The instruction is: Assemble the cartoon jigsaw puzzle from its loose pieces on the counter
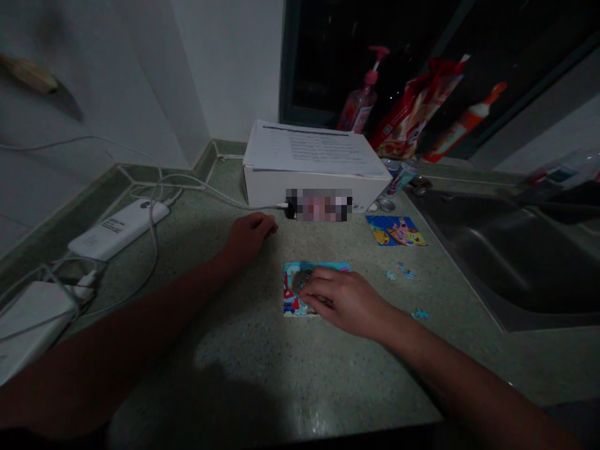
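- Right grip [347, 303] lies over jigsaw puzzle [292, 294], fingers touching it; grasp cannot be confirmed.
- Puzzle sits mid-worktop [234, 387].
- Left grip [248, 237] loosely curled, empty, near white box [300, 187].

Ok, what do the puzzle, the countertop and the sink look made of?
The jigsaw puzzle looks like printed card, slightly glossy, from its thin cut pieces. The countertop seems speckled polished stone or composite. The sink looks like stainless steel, from its grey metallic sheen.
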Action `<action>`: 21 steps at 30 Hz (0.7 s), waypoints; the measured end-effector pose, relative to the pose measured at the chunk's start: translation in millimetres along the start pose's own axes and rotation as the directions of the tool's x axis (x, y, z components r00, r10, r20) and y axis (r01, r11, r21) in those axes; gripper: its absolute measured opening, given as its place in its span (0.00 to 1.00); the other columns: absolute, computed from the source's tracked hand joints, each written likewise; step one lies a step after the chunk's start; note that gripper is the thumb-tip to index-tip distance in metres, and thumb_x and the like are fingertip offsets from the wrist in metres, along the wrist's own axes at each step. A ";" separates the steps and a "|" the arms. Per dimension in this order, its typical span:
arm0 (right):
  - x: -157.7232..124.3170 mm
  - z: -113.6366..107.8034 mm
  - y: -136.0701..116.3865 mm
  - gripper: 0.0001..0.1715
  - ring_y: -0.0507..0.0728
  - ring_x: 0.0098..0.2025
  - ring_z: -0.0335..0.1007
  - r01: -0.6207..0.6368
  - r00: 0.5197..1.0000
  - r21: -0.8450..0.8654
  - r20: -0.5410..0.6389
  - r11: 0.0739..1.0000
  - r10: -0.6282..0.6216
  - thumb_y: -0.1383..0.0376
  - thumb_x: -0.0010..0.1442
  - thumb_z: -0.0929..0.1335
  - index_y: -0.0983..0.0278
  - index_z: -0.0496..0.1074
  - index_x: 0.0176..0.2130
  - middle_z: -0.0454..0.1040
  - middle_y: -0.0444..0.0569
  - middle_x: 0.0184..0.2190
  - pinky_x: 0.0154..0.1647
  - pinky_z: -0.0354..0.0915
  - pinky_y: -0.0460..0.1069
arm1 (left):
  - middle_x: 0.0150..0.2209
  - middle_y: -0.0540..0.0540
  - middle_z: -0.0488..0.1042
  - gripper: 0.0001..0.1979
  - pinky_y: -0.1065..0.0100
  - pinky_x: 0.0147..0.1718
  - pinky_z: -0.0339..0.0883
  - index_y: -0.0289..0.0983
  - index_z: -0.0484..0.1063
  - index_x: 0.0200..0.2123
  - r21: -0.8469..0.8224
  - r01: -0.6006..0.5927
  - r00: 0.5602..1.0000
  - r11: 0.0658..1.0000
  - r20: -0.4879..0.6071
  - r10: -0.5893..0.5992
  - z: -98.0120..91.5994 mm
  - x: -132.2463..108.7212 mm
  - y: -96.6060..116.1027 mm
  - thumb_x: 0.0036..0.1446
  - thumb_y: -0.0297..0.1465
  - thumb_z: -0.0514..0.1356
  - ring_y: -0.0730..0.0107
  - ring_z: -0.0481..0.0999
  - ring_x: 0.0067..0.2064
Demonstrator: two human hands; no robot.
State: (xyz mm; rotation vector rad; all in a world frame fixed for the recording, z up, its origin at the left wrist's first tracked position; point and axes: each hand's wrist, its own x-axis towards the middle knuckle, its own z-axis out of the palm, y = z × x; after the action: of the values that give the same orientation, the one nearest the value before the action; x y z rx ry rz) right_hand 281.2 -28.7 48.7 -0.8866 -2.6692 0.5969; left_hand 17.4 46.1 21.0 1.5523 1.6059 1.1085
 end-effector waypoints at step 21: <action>-100.9 -73.0 150.5 0.22 0.66 0.37 0.83 -0.553 0.755 -0.043 -0.449 0.832 0.479 0.48 0.69 0.67 0.58 0.85 0.40 0.87 0.58 0.43 0.38 0.75 0.58 | 0.26 0.47 0.78 0.19 0.63 0.35 0.69 0.42 0.77 0.27 -0.029 0.066 0.998 0.997 -0.020 -0.067 -2.4 -4.4 8.1 0.58 0.49 0.60 0.62 0.75 0.33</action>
State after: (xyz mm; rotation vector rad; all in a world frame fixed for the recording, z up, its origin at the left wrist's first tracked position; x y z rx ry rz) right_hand 463.1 40.4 31.8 -1.6312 -2.0905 0.2275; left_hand 19.3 41.0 28.8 1.4624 1.6369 1.1108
